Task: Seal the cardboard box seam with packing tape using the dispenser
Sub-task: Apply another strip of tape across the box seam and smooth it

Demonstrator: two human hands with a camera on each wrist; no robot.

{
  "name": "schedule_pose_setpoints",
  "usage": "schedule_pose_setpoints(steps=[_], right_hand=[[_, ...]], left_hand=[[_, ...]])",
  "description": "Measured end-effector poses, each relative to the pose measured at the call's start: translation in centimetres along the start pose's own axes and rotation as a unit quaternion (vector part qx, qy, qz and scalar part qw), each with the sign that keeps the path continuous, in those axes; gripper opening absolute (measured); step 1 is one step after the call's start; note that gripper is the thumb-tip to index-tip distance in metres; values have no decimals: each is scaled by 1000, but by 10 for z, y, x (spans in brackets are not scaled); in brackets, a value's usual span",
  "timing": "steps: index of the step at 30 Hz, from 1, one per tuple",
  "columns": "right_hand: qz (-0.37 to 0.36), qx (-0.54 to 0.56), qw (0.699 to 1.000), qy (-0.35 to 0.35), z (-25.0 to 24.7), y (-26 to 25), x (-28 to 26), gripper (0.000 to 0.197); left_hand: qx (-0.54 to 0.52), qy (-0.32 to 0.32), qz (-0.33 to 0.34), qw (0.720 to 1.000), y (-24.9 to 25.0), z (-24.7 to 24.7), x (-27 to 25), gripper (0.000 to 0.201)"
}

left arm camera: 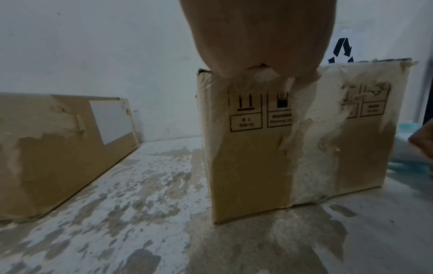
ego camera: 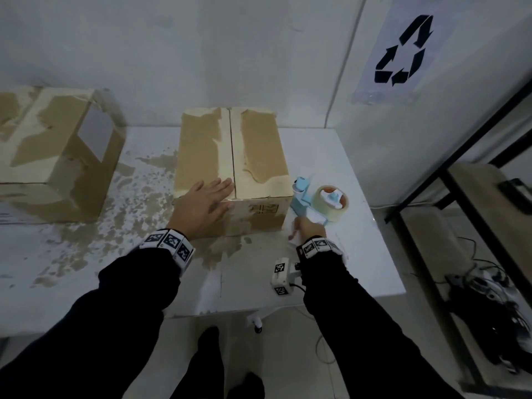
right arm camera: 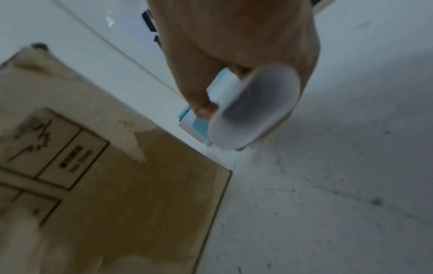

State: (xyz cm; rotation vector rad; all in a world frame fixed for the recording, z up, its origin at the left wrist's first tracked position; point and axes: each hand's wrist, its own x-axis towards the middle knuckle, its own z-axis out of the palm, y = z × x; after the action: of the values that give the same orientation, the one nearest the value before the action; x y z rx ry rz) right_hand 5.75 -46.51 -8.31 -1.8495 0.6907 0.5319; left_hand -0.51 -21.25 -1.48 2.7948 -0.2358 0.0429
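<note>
A cardboard box [ego camera: 253, 217] stands on the white table [ego camera: 359, 263], towards its far right part. The top flaps are closed and meet at a seam [ego camera: 232, 156] running from far to near down the middle. The box surface is torn in pale patches.

The left hand [ego camera: 201, 205] lies flat on the near left part of the box top, fingers straight and spread a little, tips close to the seam, thumb hanging over the near edge.

The right hand [ego camera: 308, 228] is curled round the handle of a blue and white tape dispenser [ego camera: 302, 194], just right of the box's near right corner. Its roll of clear tape [ego camera: 331, 204] points to the right. I cannot tell whether the dispenser touches the table.

A second, larger box [ego camera: 57, 156] sits at the far left, well apart from the first. A recycling sign [ego camera: 403, 50] hangs on the wall at the right.
</note>
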Motion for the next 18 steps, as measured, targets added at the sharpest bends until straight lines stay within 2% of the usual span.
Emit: schedule_pose_setpoints(steps=[2, 6, 9, 11, 13, 15, 16, 18], right_hand=[[-4, 29, 999, 23, -10, -2, -5, 47], [-50, 101, 987, 112, -30, -6, -17, 47], [-114, 121, 974, 155, -44, -19, -38, 16], [-159, 142, 964, 158, -53, -34, -50, 4], [-198, 172, 954, 149, -59, -50, -59, 4], [-240, 185, 943, 135, -62, -67, -67, 8], [-261, 187, 938, 128, -62, -76, -70, 9], [-296, 193, 929, 110, -59, -95, -80, 12]], left_hand=[[1, -3, -1, 1000, 1, -1, 0, 62], [4, 0, 1, 1000, 1, -2, -2, 67], [-19, -10, -2, 1000, 4, -5, -3, 78], [-54, -25, -19, 998, 7, -10, -3, 68], [-140, -39, -55, 988, 10, -20, -1, 53], [-245, -48, -91, 964, 13, -38, 2, 42], [-271, -51, -102, 956, 15, -47, 5, 40], [-261, -55, -102, 958, 23, -67, 14, 40]])
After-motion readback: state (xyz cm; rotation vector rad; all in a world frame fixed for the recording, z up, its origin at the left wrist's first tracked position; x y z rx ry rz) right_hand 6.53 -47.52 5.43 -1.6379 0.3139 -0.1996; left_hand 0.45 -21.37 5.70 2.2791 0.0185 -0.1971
